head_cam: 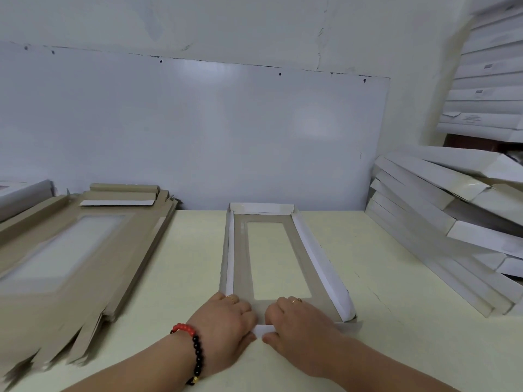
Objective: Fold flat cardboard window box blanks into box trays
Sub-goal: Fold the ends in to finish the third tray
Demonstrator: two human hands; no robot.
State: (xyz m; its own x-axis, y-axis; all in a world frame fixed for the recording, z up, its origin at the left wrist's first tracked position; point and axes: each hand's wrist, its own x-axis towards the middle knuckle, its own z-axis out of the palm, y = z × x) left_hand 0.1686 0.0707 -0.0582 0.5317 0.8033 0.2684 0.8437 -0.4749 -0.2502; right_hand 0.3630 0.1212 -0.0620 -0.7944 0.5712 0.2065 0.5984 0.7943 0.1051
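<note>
A long cardboard window box blank (pixel 243 267) lies lengthwise on the pale table (pixel 368 273), brown inside up, with a clear window in its middle. Its far flap and both long side flaps stand folded up, showing white. My left hand (pixel 226 326) and my right hand (pixel 300 326) sit side by side at the near end. Both pinch the near white flap (pixel 264 330), thumbs on its outer face and fingers curled over onto the brown panel.
A stack of flat brown blanks (pixel 70 250) lies at the left, its jagged flaps reaching the near edge. Folded white trays (pixel 441 210) lean in a pile at the right, with more stacked higher up (pixel 486 80). A white board (pixel 198 131) backs the table.
</note>
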